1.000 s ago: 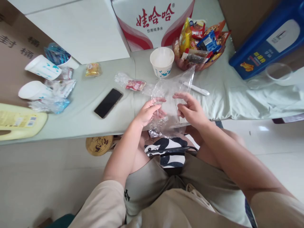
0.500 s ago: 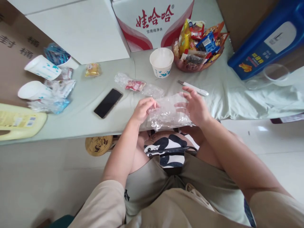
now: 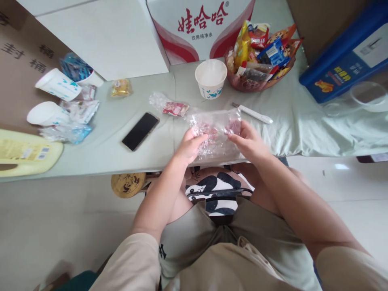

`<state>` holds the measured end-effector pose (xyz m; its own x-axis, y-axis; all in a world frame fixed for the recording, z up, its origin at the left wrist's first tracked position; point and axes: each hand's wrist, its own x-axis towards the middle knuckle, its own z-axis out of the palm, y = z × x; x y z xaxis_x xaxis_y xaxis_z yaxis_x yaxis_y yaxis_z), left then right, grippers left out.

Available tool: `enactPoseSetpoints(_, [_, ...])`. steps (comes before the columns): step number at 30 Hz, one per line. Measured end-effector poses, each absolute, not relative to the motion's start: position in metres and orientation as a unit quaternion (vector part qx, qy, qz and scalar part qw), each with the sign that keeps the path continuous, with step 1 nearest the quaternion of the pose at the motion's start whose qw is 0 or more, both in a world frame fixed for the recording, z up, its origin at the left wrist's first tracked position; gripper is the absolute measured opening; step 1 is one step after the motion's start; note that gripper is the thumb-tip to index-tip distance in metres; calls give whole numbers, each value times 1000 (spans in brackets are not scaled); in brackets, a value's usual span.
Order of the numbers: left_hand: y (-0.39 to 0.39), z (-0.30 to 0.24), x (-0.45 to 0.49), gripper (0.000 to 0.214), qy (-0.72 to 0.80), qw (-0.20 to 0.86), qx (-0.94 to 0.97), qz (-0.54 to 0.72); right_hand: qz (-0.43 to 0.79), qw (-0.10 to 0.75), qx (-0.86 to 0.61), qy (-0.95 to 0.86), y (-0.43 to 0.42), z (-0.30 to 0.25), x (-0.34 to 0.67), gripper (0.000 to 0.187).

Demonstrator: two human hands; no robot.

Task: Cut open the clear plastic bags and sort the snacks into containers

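A crumpled clear plastic bag (image 3: 216, 131) lies on the near edge of the pale green cloth-covered table (image 3: 106, 137). My left hand (image 3: 189, 145) grips its left side with curled fingers. At the bag's right side, my right hand (image 3: 247, 139) pinches the plastic. Pink shows through the plastic. A second clear bag with a red packet (image 3: 172, 108) lies just behind, and a black phone (image 3: 140, 131) rests to the left.
A white paper bowl (image 3: 211, 78) and a bowl of wrapped snacks (image 3: 260, 54) stand at the back. A white pen-like tool (image 3: 252, 113) lies right of the bag. Paper cups (image 3: 54, 85) and wrappers sit far left, a yellow container (image 3: 27, 151) at the left edge, a blue box (image 3: 345, 56) right.
The plastic bag, held up and spread a second ago, has been lowered and folded flat onto the table edge. Both hands came down and closed on its sides.
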<state>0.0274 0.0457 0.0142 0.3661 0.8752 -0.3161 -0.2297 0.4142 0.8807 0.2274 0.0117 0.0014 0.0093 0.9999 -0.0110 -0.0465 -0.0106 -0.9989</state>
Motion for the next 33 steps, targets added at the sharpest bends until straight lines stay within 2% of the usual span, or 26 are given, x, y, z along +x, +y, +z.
enactPoseSetpoints(2, [50, 15, 22, 48, 428, 717, 396, 384, 535, 467, -496, -500, 16, 2, 225, 41])
enactPoseSetpoints(6, [56, 15, 8, 46, 480, 687, 458, 297, 567, 426, -495, -502, 22, 7, 223, 38])
enactPoseSetpoints(9, [57, 20, 0, 44, 478, 695, 467, 264, 586, 445, -477, -480, 23, 10, 224, 36])
enactPoseSetpoints(12, [59, 27, -5, 40, 432, 715, 437, 334, 607, 488, -441, -445, 23, 14, 225, 31])
enactPoseSetpoints(17, [66, 29, -3, 40, 394, 711, 449, 370, 631, 481, -419, -443, 23, 18, 227, 49])
enactPoseSetpoints(20, [69, 23, 2, 29, 437, 638, 505, 384, 583, 479, -477, -451, 25, 12, 225, 42])
enactPoseSetpoints(23, [68, 18, 7, 29, 507, 496, 530, 465, 527, 522, -521, -422, 28, 6, 226, 56])
enactPoseSetpoints(26, [60, 19, 17, 20, 546, 369, 541, 523, 449, 568, -548, -419, 28, 5, 229, 32])
enactPoseSetpoints(29, [51, 18, 33, 20, 499, 414, 581, 492, 407, 576, -537, -462, 23, 9, 226, 21])
enactPoseSetpoints(33, [48, 6, 60, 56, 390, 561, 574, 452, 442, 578, -454, -515, 19, 10, 213, 25])
